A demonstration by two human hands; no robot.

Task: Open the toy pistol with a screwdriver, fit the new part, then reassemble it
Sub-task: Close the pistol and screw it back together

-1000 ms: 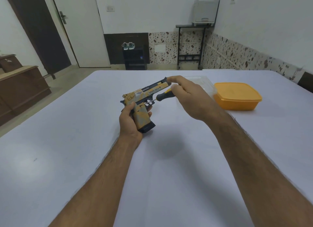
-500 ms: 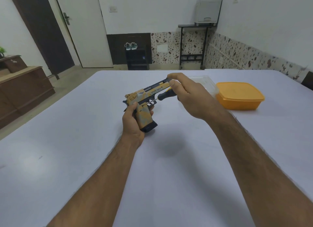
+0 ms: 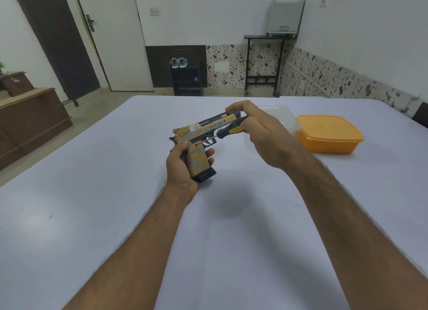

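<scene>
Head cam: left hand is wrapped tight round the grip of the toy pistol, held up over the white table. Right hand pinches the screwdriver handle, tip against the pistol's side near the trigger. Orange tub sits right of the pistol, well apart.

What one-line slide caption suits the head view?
Left hand grips the toy pistol while right hand sets a screwdriver near its trigger; orange box behind.
</scene>
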